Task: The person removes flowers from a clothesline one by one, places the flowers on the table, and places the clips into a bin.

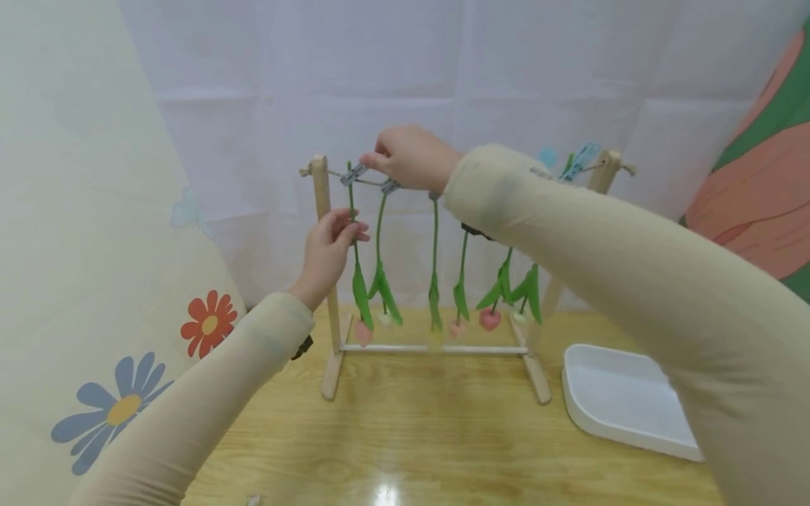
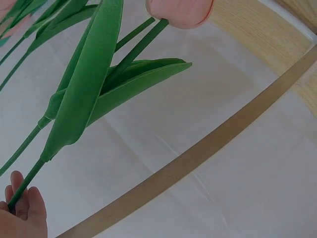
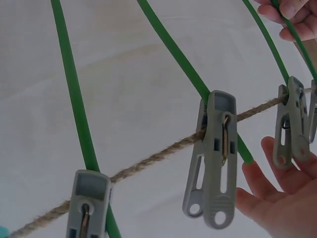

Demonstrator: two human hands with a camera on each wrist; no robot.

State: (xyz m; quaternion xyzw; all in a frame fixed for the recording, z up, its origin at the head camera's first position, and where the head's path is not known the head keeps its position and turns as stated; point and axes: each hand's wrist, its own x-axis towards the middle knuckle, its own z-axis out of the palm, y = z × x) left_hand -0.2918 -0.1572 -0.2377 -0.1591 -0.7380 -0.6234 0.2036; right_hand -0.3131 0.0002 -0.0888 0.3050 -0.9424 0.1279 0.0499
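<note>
Several artificial tulips hang blossom-down from a twine line [image 3: 158,159], each stem held by a clothespin. My left hand [image 1: 325,253] pinches the stem of the leftmost tulip [image 1: 361,292] below the line; its pink blossom [image 2: 181,12] hangs lower. My right hand [image 1: 414,158] is above the line, with thumb and fingertips at the upper end of the leftmost grey clothespin [image 1: 353,173], which tilts toward it. In the right wrist view the other fingers spread loosely beside a second grey clothespin [image 3: 297,119]. The pinching fingertips are out of that view.
A wooden stand [image 1: 323,193] carries the line, its feet on a wood-grain table [image 1: 411,436]. A white tray [image 1: 626,393] stands to the right, partly behind my right sleeve. A light blue clothespin [image 1: 581,160] sits near the right post. White cloth [image 1: 304,63] hangs behind.
</note>
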